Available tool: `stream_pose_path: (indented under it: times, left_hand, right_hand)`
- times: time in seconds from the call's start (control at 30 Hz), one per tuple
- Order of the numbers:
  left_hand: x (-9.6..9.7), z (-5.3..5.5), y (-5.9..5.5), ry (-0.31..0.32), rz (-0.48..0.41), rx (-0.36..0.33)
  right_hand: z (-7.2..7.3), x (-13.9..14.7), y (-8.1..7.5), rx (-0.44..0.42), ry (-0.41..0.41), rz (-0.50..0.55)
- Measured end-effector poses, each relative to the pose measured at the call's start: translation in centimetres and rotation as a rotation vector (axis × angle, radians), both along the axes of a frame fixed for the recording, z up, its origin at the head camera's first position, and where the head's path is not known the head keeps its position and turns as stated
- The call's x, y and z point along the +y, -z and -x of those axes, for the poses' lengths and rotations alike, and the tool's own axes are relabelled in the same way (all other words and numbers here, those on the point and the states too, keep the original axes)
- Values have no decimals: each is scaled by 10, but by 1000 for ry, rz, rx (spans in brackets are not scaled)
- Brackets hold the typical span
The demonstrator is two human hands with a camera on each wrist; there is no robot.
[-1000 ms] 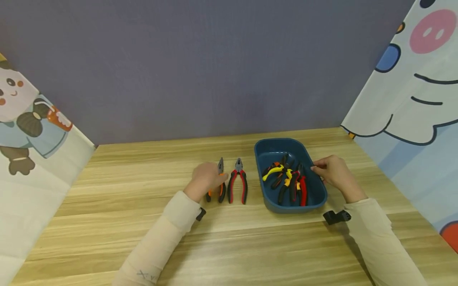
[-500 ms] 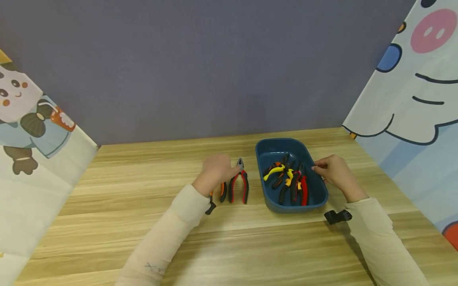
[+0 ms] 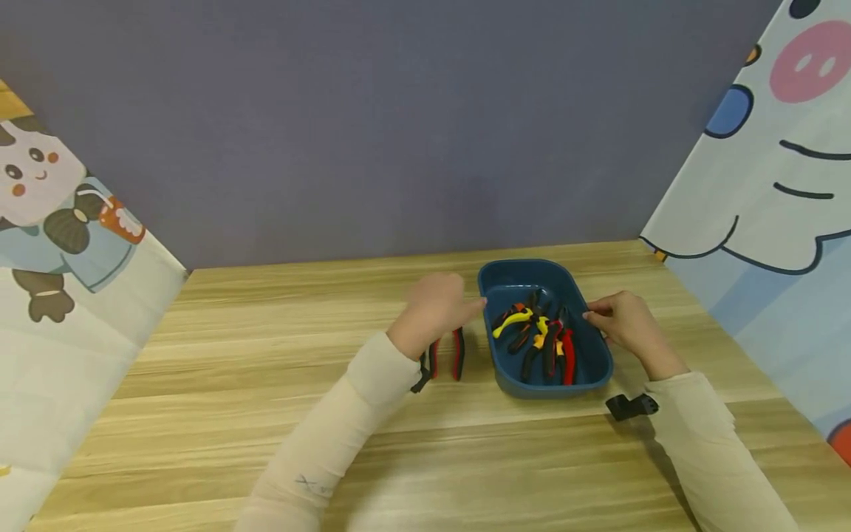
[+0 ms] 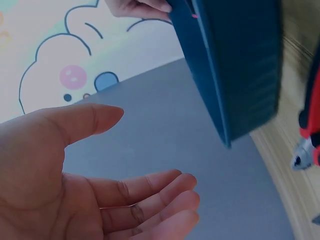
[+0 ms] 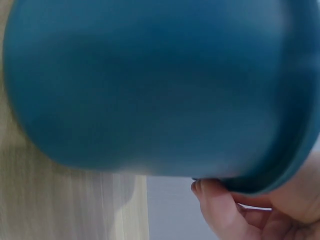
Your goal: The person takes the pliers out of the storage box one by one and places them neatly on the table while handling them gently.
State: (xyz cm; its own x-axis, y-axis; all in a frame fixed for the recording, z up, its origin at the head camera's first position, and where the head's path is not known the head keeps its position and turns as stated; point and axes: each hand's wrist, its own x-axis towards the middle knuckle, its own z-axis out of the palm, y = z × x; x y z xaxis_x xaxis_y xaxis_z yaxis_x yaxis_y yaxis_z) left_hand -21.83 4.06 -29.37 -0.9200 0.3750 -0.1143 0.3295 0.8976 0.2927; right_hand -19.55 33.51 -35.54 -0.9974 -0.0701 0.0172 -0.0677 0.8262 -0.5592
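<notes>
My left hand (image 3: 435, 307) hovers over the table beside the left rim of a dark blue plastic bin (image 3: 532, 391). In the left wrist view, thumb and fingers are spread with nothing between them. Beneath this hand lies a pair of pliers with red and black handles (image 3: 459, 355), its head hidden from the head camera. My right hand (image 3: 625, 325) pinches the bin's right rim, its thumb (image 5: 215, 200) showing at the edge in the right wrist view. Inside the bin lie several pliers, among them yellow-handled pliers (image 3: 512, 321) and red-handled pliers (image 3: 568, 358).
The wood-grain table (image 3: 233, 414) reaches back to a grey panel (image 3: 399, 148). Printed cartoon sheets stand at the left and right sides. A small black wrist camera (image 3: 631, 406) sits by the right sleeve.
My left hand has moved right, from over the orange-handled pliers past the red-and-black pliers to the bin's left rim. My right hand has stayed at the bin's right rim.
</notes>
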Motion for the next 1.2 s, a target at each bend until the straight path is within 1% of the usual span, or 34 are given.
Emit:
stream_pose_path:
  times: [0.17, 0.27, 0.4, 0.47, 0.57, 0.67, 0.77, 0.9, 1.1, 1.2]
  left_hand:
    - [14, -6, -2, 63, 13, -1]
    - [22, -10, -2, 108, -2, 12]
    - [33, -13, -1, 141, -30, 20]
    - [39, -14, 0, 152, -29, 19]
    - [47, -16, 1, 172, -12, 42]
    - [55, -19, 2, 180, -8, 40]
    - [61, -22, 5, 176, -20, 27]
    - [69, -27, 9, 170, -26, 28]
    - [81, -32, 15, 173, 18, 72]
    - [86, -33, 18, 162, 38, 71]
  right_hand:
    - [0, 1, 0, -15, -2, 6]
    - [0, 1, 0, -16, 3, -1]
    - [1, 1, 1, -17, 9, -4]
    - [1, 1, 1, -18, 11, -4]
    - [0, 0, 0, -22, 11, 5]
    - [0, 0, 0, -21, 10, 3]
    - [0, 0, 1, -15, 10, 1]
    - [0, 1, 1, -1, 8, -1]
    - [0, 1, 1, 6, 11, 7]
    - [0, 1, 1, 10, 7, 0]
